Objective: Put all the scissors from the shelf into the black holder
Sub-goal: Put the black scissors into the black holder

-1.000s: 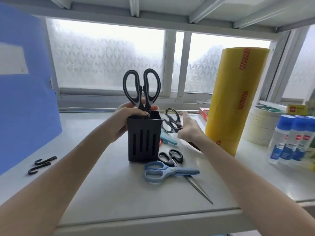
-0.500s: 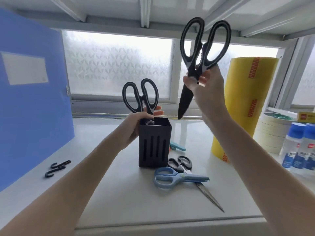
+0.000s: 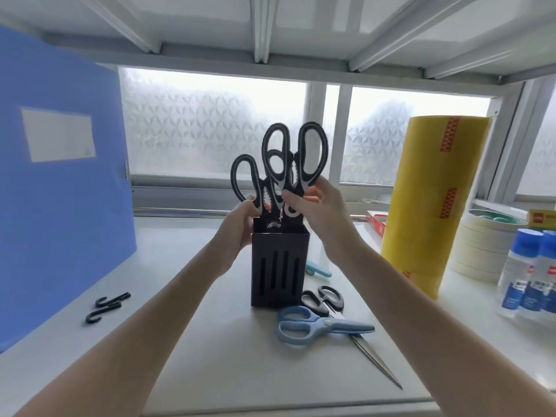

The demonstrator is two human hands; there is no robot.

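The black holder stands upright mid-shelf with slots in its front. My left hand grips its upper left side, fingers by the first black scissors, which stand blades-down inside. My right hand pinches a second pair of black scissors at the pivot, with the blades lowered into the holder and the handles up. Blue scissors lie flat in front right of the holder, across a pair of black-handled scissors with long steel blades. A teal handle peeks out behind the holder.
A blue folder stands at the left, with two black hooks beside it. At the right stand a tall yellow roll, a stack of tape rolls and glue bottles. A shelf deck is close overhead.
My right hand picked the second black scissors up from behind the holder, raised them high, then brought them down so the blades entered the holder. My left hand stayed on the holder.
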